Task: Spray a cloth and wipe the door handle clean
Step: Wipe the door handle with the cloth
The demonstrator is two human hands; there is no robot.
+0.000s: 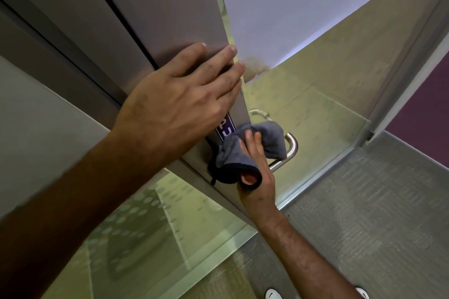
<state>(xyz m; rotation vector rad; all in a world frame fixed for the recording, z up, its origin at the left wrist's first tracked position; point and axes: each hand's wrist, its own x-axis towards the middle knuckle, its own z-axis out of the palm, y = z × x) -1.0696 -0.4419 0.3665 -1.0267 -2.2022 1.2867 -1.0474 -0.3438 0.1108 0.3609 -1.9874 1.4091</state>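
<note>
A grey cloth is bunched around the steel door handle, whose curved lower bend sticks out to the right of it. My right hand grips the cloth against the handle from below. My left hand lies flat with fingers spread on the grey metal door stile, above the handle. A purple label on the stile shows partly between my two hands. No spray bottle is in view.
The glass door panel stands open to the right of the stile, with a metal floor track below. Grey carpet covers the floor. A frosted, dotted glass panel is at lower left. White shoe tips show at the bottom.
</note>
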